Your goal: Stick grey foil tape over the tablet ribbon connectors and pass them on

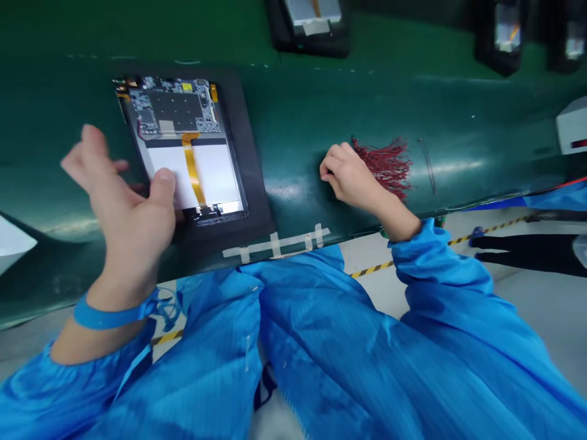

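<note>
An opened tablet (pixel 215 174) with its circuit board (pixel 177 110) and an orange ribbon cable (pixel 192 168) exposed lies on a black foam pad (pixel 254 165). My left hand (pixel 128 195) is at the tablet's left edge, thumb over its white panel, the other fingers spread out to the left. Further right, my right hand (pixel 343 171) is closed, fingertips pinched together at the left end of a bundle of dark red wires (pixel 389 165). Whatever sits between those fingertips is hidden. A blue band (pixel 112 315) circles my left wrist.
Another opened device on a black pad (pixel 312 27) sits at the back, with more devices (pixel 507 36) at the far right. A single thin wire (pixel 427 166) lies right of the bundle. Tape strips (pixel 279 245) mark the green table's front edge. A white box (pixel 573 125) stands right.
</note>
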Available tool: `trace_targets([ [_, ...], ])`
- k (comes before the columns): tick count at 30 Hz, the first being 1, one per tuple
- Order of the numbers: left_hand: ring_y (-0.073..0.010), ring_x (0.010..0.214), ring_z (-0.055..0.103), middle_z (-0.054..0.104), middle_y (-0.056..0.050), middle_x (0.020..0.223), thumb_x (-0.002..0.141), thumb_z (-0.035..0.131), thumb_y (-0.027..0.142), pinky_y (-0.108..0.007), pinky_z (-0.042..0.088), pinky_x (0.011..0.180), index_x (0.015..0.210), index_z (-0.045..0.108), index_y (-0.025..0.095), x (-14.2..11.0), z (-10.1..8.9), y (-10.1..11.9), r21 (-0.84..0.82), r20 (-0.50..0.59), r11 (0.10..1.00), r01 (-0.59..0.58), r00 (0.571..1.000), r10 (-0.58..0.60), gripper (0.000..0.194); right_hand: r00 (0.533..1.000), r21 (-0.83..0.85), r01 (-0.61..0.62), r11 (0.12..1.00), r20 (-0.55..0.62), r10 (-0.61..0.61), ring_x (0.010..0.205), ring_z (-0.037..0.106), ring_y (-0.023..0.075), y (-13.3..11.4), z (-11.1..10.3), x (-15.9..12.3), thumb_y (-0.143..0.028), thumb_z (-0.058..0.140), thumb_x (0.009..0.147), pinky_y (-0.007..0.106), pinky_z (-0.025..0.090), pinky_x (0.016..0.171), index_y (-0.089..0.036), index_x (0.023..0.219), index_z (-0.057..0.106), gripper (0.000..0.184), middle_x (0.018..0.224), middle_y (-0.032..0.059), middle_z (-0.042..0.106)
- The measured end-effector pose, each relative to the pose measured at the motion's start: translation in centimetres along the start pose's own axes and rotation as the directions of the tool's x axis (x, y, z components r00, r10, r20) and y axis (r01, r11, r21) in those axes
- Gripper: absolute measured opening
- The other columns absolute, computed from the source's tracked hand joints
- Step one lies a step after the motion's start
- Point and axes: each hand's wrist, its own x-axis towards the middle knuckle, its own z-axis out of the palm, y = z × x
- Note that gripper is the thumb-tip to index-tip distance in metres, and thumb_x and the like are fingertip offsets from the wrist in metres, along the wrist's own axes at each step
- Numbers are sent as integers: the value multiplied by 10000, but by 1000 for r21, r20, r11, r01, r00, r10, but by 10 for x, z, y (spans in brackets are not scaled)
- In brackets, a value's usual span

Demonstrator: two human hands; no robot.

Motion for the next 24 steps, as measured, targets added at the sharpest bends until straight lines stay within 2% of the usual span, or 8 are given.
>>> trace_targets([
  [3, -282, 1252, 599, 565, -100, 1471, 840, 715, 258, -388, 569, 892, 1421, 596, 205, -21, 1, 31, -52, -121, 995, -88, 989, 82, 595, 998, 60, 66, 996, -17, -65, 1055, 525, 316, -6, 5, 6, -112, 464, 986, 518, 475, 946, -220, 917, 569, 165, 1038, 117, 586],
  [6, -169, 811, 658, 710, -48, 985, 944, 689, 283, -301, 498, 666, 1128, 717, 191, -45, 14, 69, -280, 171, 960, 6, 984, 44, 207, 980, 201, 186, 962, -106, -167, 1050, 534, 293, -31, 2, 9, -147, 451, 1020, 497, 471, 952, -238, 930, 519, 144, 1054, 104, 598],
  [8, -118, 628, 588, 683, -15, 836, 959, 684, 303, -270, 427, 563, 1108, 725, 197, -53, 26, 87, -384, 392, 907, 172, 920, -8, 188, 954, 284, 282, 916, -184, -237, 1062, 552, 275, -55, 2, 12, -179, 438, 1047, 469, 470, 948, -243, 954, 497, 127, 1085, 99, 613],
  [10, -104, 577, 551, 678, -10, 810, 945, 697, 328, -257, 395, 526, 1081, 726, 197, -55, 34, 95, -442, 473, 856, 270, 880, -33, 191, 929, 323, 355, 877, -228, -292, 1043, 577, 255, -78, 3, 16, -200, 418, 1068, 424, 468, 900, -243, 974, 487, 124, 1098, 93, 631],
  [14, -110, 560, 531, 648, 3, 714, 941, 703, 335, -251, 414, 539, 947, 716, 198, -50, 29, 88, -509, 425, 807, 301, 903, -68, 137, 926, 388, 377, 841, -189, -328, 871, 613, 196, -106, 4, 23, -193, 387, 1082, 341, 431, 781, -244, 995, 485, 141, 983, 41, 666],
  [18, -164, 721, 662, 722, -26, 817, 944, 664, 294, -276, 509, 653, 941, 712, 199, -53, 6, 71, -437, 444, 857, 272, 894, -57, 106, 943, 454, 323, 831, -76, -325, 808, 634, 160, -125, 2, 21, -184, 435, 1062, 285, 404, 683, -233, 1167, 530, 150, 1032, 38, 720],
  [20, -170, 740, 670, 728, -21, 819, 954, 628, 265, -280, 508, 675, 917, 693, 198, -59, -6, 62, -339, 499, 918, 206, 866, -11, 100, 913, 369, 392, 843, -45, -405, 797, 641, 162, -135, 1, 17, -175, 443, 1057, 289, 378, 647, -216, 1181, 575, 186, 1037, 49, 736],
  [24, -139, 624, 599, 704, 4, 757, 980, 568, 217, -269, 448, 613, 859, 658, 198, -72, -25, 50, -211, 594, 974, 84, 802, 60, 153, 840, 128, 539, 832, -20, -541, 658, 570, 158, -155, 3, 11, -183, 476, 1060, 333, 295, 580, -208, 947, 653, 211, 848, 19, 700],
])
